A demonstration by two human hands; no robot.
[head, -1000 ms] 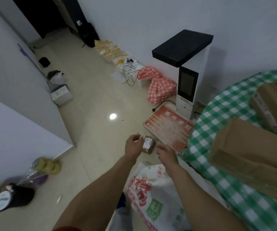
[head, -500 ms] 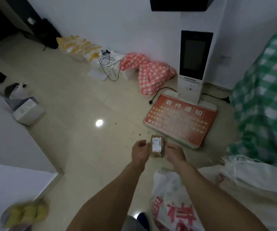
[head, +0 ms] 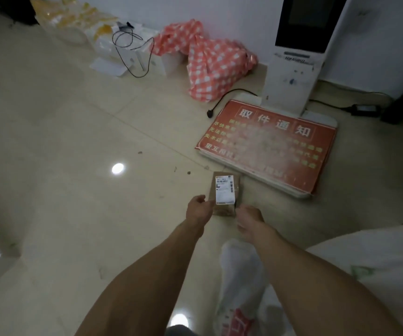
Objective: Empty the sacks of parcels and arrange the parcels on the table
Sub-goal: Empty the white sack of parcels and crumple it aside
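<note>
Head view: the thumb and curled fingers of my left hand (head: 198, 209) pinch the near left edge of the parcel (head: 224, 190). My right hand (head: 249, 220) grips its near right corner with the fingers curled in; the back of that hand hides the fingertips themselves. Between the two hands the parcel, a small brown box with a white printed label (head: 224, 194) facing up, hangs in the air above the floor (head: 62, 141), its long side pointing away from me.

Below my forearms lies a white woven sack (head: 241, 275) with red printing. A second pale sack (head: 377, 263) bulges in at the lower right.

Just beyond the parcel, a red notice board (head: 266, 144) with yellow and white characters lies flat on the tiles. Its far edge meets the base of a white kiosk (head: 292, 76) with a dark screen, which stands by the wall. A black plug (head: 211, 114) and its cord lie beside the board's far left corner. A red-and-white checked bag (head: 216, 61) slumps to the left of the kiosk. Further left are white boxes (head: 132, 59) with a looped black cable over them.
</note>
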